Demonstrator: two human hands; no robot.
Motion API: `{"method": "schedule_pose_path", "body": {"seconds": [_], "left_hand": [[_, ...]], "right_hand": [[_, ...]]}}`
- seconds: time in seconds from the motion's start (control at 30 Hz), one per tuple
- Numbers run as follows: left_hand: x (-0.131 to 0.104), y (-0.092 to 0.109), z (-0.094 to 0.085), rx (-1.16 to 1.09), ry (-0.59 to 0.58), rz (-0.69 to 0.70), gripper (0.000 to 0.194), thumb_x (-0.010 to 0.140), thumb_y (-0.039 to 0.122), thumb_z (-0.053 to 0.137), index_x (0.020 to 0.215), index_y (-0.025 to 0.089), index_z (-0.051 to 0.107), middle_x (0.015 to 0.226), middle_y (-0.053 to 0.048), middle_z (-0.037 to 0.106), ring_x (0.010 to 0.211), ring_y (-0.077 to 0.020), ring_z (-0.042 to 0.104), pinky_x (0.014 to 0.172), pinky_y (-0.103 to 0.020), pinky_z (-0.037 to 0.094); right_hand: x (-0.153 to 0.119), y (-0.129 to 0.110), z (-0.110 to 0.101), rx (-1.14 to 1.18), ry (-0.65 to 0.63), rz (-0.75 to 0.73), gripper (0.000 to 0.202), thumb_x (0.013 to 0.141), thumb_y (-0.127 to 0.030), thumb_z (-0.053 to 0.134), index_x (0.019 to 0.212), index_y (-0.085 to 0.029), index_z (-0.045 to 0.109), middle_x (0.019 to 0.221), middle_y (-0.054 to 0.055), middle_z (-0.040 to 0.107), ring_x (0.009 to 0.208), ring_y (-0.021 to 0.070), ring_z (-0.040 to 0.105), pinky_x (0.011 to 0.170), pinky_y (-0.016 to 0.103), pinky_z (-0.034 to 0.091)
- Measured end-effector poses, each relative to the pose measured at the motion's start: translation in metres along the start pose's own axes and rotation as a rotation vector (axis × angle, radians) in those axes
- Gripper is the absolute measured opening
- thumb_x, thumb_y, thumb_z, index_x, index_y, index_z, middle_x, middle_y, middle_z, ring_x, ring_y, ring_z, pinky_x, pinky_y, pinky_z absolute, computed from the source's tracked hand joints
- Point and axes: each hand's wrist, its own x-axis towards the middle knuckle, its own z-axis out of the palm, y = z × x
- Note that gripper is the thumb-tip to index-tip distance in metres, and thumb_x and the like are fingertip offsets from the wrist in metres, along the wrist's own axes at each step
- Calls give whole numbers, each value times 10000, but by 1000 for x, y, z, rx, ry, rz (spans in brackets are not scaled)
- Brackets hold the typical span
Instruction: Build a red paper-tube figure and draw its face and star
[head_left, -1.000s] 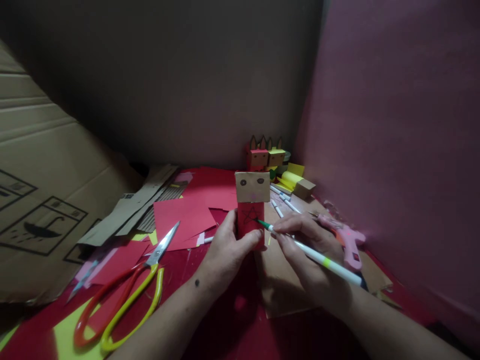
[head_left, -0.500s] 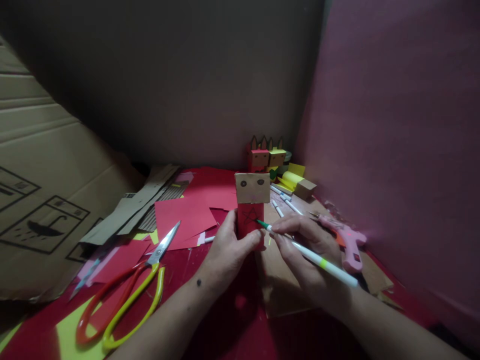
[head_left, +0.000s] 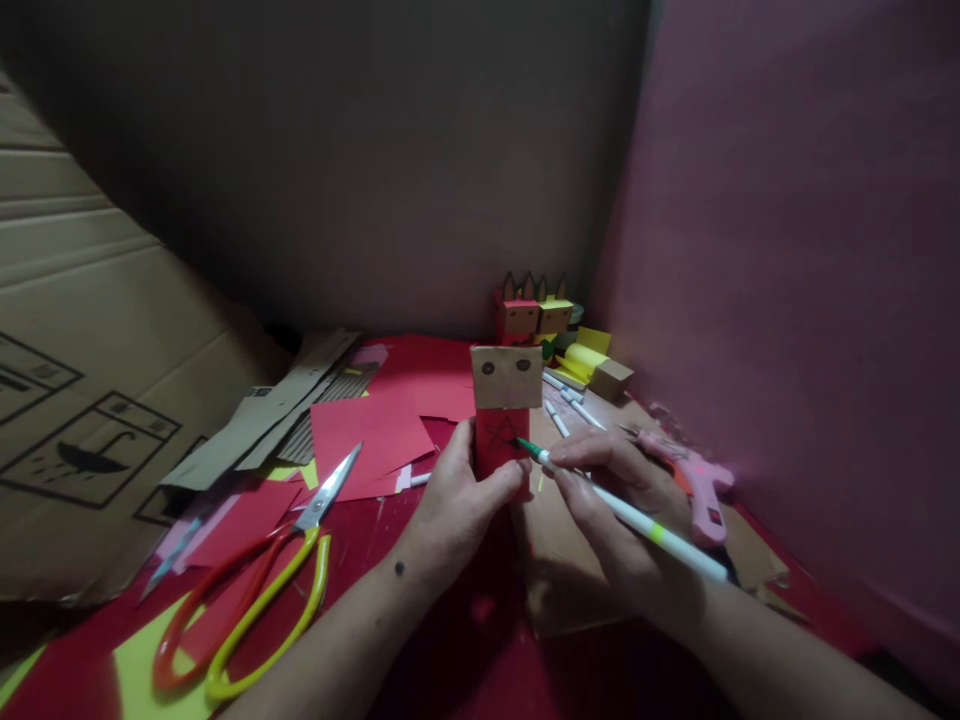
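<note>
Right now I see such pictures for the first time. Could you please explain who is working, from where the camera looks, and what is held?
No machine works here: these are a person's two bare hands, seen by one camera worn on the person's head, looking forward and down. The left hand grips a small figure with a cardboard head and red body. The right hand holds a white pen, its green tip at the star drawn there. On the red surface lie scissors, red paper and cardboard strips at left, and a pink glue gun at right.
</note>
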Motion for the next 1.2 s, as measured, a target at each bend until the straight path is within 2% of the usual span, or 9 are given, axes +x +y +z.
{"method": "schedule_pose_path", "body": {"seconds": [0.2,0.3,0.43,0.73,0.9,1.07,1.2], "left_hand": [[1,2,1,17,11,8,363,807,250,681,1132,163,545,1073,-96,655,974,-256,641,836,-397,549],[1,2,0,6,4,4,374,805,243,683,1143,160,548,1070,-93,655,960,-243,638,827,-381,552],[-1,2,0,1,0,-8,386,796,244,692,1147,158,556,1087,-105,658,972,-248,640,827,-377,552],[-3,7,4,-12,26,-22,358,787,257,688,1111,172,562,1075,-106,669,967,-264,650,845,-412,544],[-3,7,4,25,36,-18,342,794,248,675,1106,172,557,1061,-96,667,986,-271,651,831,-394,538],[-2,5,3,37,26,-12,331,813,252,661,1111,167,546,1079,-101,670,1011,-279,659,833,-380,531],[-1,3,1,10,8,-19,348,798,254,683,1110,174,550,1078,-95,665,1016,-282,652,843,-393,534]], "right_hand": [[-1,0,-1,-28,-9,6,149,901,-144,606,977,-265,647,907,-8,695,861,152,658,744,280,522],[-1,-1,1,-36,13,30,128,904,-150,596,961,-255,644,875,-8,688,813,143,656,708,270,522],[2,-1,2,-32,29,53,101,908,-162,580,944,-238,637,844,3,679,761,148,656,639,274,519],[1,-2,2,-14,39,89,89,906,-180,585,948,-236,639,881,22,692,805,174,676,629,298,522],[1,-2,2,-29,22,46,120,895,-149,594,953,-242,643,860,3,682,786,153,653,688,298,525],[2,-3,2,15,-23,-19,148,894,-125,588,972,-245,625,867,1,682,785,148,661,676,282,539],[0,-3,3,-18,7,39,134,890,-137,592,958,-245,634,857,12,688,810,171,674,656,290,540]]}}
